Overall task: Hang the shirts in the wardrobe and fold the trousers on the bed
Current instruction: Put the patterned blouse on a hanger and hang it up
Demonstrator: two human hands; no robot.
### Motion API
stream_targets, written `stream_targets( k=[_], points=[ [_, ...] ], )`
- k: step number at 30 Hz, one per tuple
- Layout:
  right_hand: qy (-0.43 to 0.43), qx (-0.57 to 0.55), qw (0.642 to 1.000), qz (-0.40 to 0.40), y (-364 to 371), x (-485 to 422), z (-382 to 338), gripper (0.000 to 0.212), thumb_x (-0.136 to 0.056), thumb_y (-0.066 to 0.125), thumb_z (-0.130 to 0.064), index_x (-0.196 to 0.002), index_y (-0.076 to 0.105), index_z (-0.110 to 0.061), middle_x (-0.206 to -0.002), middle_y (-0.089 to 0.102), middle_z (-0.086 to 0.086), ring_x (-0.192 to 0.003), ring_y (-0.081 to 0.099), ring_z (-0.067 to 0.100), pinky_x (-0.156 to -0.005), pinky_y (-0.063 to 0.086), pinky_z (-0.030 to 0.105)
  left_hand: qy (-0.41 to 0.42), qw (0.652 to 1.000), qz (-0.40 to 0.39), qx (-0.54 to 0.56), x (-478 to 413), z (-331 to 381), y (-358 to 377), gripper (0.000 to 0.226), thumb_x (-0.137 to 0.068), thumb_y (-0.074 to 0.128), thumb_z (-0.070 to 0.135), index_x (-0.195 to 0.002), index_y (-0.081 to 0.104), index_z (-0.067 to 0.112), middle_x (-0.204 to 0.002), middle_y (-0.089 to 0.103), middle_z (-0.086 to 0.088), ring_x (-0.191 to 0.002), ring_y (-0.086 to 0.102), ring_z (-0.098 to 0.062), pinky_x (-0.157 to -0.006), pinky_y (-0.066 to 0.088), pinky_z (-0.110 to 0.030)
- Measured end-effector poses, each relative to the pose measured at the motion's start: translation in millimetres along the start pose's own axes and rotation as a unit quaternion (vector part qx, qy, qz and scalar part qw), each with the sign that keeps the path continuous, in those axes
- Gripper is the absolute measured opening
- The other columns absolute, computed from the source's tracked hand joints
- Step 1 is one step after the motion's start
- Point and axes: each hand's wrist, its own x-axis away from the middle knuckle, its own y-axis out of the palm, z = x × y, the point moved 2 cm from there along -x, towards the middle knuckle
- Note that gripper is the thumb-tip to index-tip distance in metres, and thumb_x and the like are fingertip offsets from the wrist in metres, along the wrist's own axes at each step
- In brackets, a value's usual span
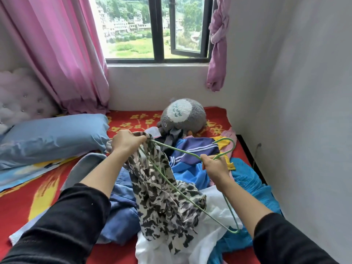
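My left hand (127, 141) grips the top of a black-and-white patterned shirt (163, 199) together with one end of a green wire hanger (179, 150). The shirt hangs down from that hand over the clothes pile. My right hand (214, 165) grips the hanger at its neck, just below the hook (227, 144). The hanger's lower corner (235, 230) sticks out past the shirt. Under them on the red bed (22, 202) lie a blue-and-white jacket (192, 149), blue denim (122, 210), a white garment (209, 231) and turquoise cloth (247, 183).
A grey plush toy (183, 116) sits at the far side of the bed, below the window (156, 29). A blue pillow (53, 136) lies at the left by the padded headboard (19, 98). Pink curtains (62, 54) hang left; a white wall (304, 111) runs close on the right.
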Motion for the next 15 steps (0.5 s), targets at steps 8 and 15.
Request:
stream_targets(
  k=[8,15],
  points=[
    [-0.050,0.076,0.992,-0.083,46.8,9.7,-26.0,0.050,-0.090,0.059,-0.030,-0.055,0.062,0.005,-0.040,0.042,-0.002,-0.046,0.042,0.013,-0.058,0.037,0.031,0.232,0.967,0.046,-0.096,20.8,4.8,8.1,0.008,-0.077,0.060,0.017,-0.081,0.053,0.017,-0.070,0.061,-0.006,-0.069,0.054,-0.029,-0.062,0.043,-0.033],
    [-0.082,0.083,0.986,-0.122,62.2,6.4,-44.6,0.049,-0.090,0.058,-0.028,-0.045,0.057,-0.010,-0.040,0.049,0.000,-0.043,0.043,0.010,-0.057,0.039,0.035,0.242,0.944,-0.225,-0.028,29.2,-6.8,2.4,0.020,-0.072,0.070,0.041,-0.071,0.066,0.021,-0.070,0.062,0.007,-0.066,0.055,-0.010,-0.061,0.045,-0.026]
  ],
)
